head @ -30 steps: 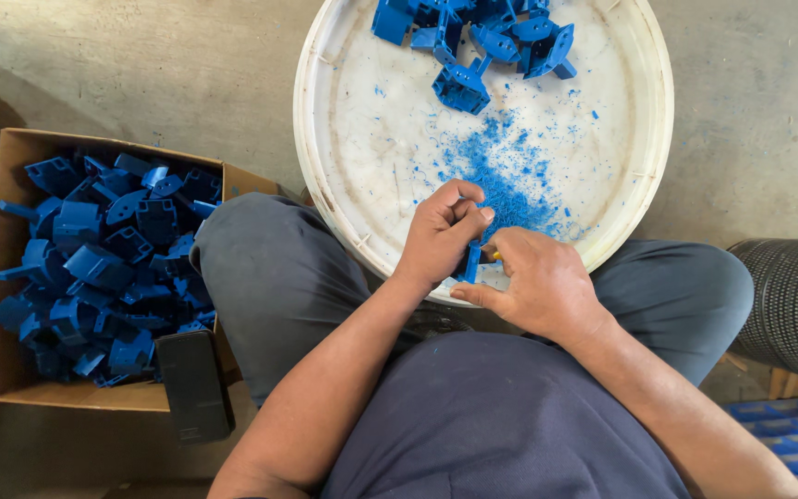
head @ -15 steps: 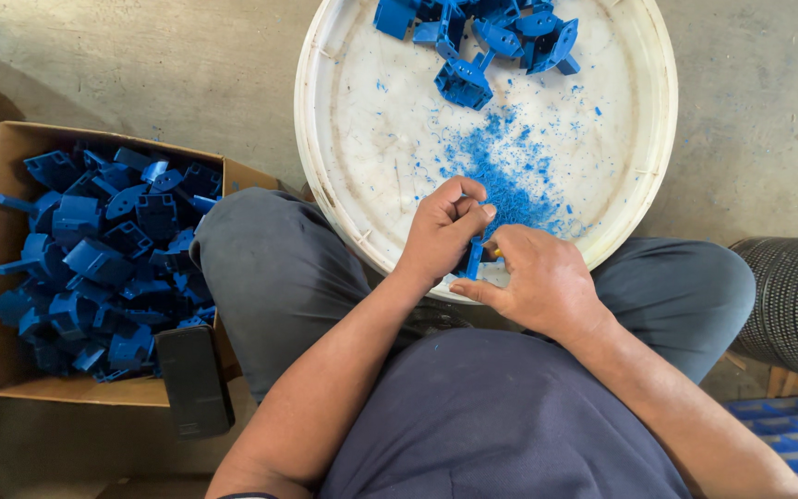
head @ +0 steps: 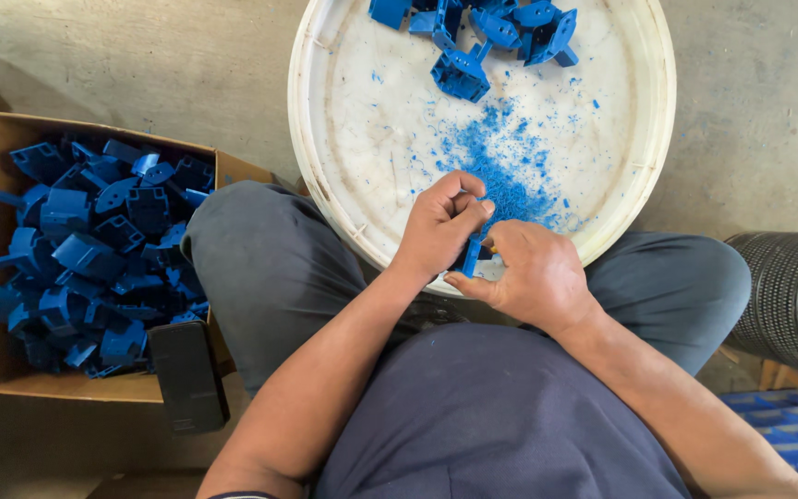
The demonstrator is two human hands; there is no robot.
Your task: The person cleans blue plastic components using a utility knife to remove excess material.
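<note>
Left hand [head: 443, 225] and right hand [head: 530, 274] both pinch one small blue plastic part [head: 470, 256] over white round tray [head: 390, 139]; blue shavings [head: 501, 171] just beyond.

Your left hand [head: 442, 225] sits curled, knuckles up, fingers bent inward with the thumb pressed against the fingertips in a tight pinch. Your right hand [head: 533, 277] lies just beside it, back of the hand facing up, fingers folded under and thumb pointing toward the left hand. The two hands meet at the fingertips. Both forearms are bare and angle forward from your body, the left from lower left, the right from lower right, converging above your lap, knees spread wide
</note>
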